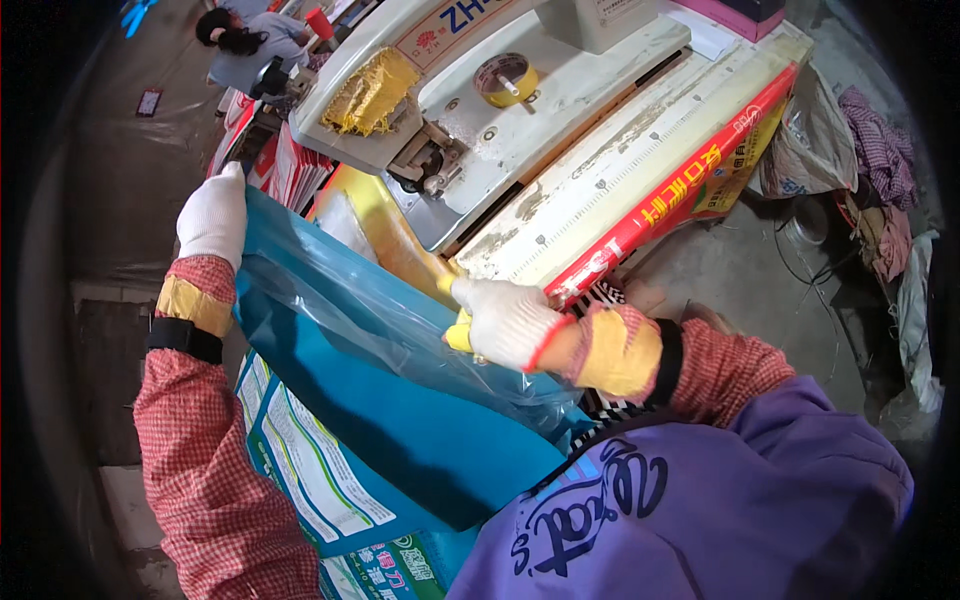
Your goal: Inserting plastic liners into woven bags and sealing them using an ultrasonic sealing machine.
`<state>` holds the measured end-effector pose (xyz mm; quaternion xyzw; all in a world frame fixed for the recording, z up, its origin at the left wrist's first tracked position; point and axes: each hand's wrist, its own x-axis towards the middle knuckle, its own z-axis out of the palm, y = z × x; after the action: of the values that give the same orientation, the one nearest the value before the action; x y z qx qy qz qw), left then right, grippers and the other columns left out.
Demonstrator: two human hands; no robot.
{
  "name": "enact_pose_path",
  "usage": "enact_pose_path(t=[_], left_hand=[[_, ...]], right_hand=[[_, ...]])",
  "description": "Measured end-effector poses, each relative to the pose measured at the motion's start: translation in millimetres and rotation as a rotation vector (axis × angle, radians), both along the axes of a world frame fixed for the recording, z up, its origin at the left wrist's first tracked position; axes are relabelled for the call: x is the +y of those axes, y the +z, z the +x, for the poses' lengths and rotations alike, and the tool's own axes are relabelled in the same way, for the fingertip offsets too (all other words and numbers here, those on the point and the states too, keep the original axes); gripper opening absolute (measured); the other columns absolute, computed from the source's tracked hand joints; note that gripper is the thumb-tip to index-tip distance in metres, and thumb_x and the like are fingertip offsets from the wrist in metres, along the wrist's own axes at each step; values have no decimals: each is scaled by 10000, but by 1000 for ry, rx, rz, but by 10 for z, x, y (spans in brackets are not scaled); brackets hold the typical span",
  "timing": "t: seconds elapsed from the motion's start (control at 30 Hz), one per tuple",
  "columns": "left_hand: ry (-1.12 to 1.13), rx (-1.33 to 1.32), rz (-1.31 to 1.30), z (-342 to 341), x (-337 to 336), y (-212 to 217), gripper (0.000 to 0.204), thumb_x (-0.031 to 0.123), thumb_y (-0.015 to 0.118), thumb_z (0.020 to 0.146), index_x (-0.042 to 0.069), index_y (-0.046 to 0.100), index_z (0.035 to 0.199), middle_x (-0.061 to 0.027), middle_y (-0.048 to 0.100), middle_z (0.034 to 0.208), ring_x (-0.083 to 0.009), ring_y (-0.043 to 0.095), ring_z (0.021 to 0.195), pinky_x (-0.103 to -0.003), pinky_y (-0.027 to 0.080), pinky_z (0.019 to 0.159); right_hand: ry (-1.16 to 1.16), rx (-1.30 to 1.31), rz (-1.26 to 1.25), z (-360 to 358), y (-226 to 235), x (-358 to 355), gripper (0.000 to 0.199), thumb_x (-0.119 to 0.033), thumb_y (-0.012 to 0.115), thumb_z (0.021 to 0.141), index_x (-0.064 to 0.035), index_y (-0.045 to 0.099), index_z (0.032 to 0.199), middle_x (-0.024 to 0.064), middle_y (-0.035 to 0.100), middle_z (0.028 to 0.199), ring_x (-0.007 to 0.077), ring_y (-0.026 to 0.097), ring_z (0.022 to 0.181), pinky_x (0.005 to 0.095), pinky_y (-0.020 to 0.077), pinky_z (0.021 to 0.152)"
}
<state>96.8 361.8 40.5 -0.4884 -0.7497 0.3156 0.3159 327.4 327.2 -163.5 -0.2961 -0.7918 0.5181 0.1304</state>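
Observation:
My left hand [212,215], in a white knit glove, is closed on the far left top corner of a blue printed bag [390,375]. A clear plastic liner [400,335] shows along the bag's mouth, which stretches between my hands. My right hand [510,325], gloved in white with yellow at the fingertips, is closed on the upper edge of the same bag; its fingertips are partly hidden. Just beyond the bag stands an industrial sewing machine [570,85], its presser foot [440,170] above the bed. Yellow printed material [390,230] lies between the bag and the machine.
A ruled white table edge [600,190] with a red printed strip [680,195] borders the machine. A tape roll [505,80] rests on the bed. Red-and-white folded bags [292,170] are stacked behind. Sacks and cloths [880,150] lie at right. Another person [255,50] sits at far left.

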Motion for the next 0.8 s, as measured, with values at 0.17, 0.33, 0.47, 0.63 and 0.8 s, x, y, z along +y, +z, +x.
enact_pose_path(t=[0.17, 0.33, 0.47, 0.63, 0.8], left_hand=[[102, -96, -71, -187, 62, 134, 252, 124, 381, 889, 40, 519, 1082, -205, 618, 977, -368, 587, 951, -444, 471, 810], [196, 59, -621, -1137, 336, 199, 168, 152, 543, 792, 66, 682, 830, -178, 645, 892, -354, 614, 867, -402, 506, 752], [-52, -267, 291, -1104, 464, -821, 205, 155, 470, 828, 106, 667, 851, -150, 651, 897, -329, 630, 833, -406, 513, 716], [-615, -64, 261, -450, 339, -2026, 176, 145, 481, 786, 141, 589, 925, -63, 611, 770, -238, 622, 671, -390, 496, 546], [-618, -396, 223, -443, 352, -2191, 232, 93, 500, 768, 150, 592, 973, -52, 598, 811, -249, 609, 659, -349, 489, 524]], right_hand=[[285, -51, 22, -43, 190, 99, 405, -319, 587, 776, -39, 553, 1067, 170, 629, 901, 326, 599, 873, 420, 460, 745], [113, 323, 85, -480, 110, -309, 293, -270, 439, 871, -71, 579, 1033, 189, 607, 1016, 341, 579, 957, 416, 453, 823], [107, 169, 95, -557, 95, -377, 279, -218, 379, 891, -104, 572, 1057, 170, 618, 955, 343, 592, 917, 412, 458, 807], [241, 179, -128, 401, -124, 69, 258, -261, 517, 855, -64, 572, 1013, 195, 605, 803, 349, 603, 770, 427, 461, 669], [-137, -211, -360, 915, -536, 94, 338, -277, 603, 839, -78, 600, 1111, 146, 650, 949, 205, 624, 861, 318, 480, 771]])
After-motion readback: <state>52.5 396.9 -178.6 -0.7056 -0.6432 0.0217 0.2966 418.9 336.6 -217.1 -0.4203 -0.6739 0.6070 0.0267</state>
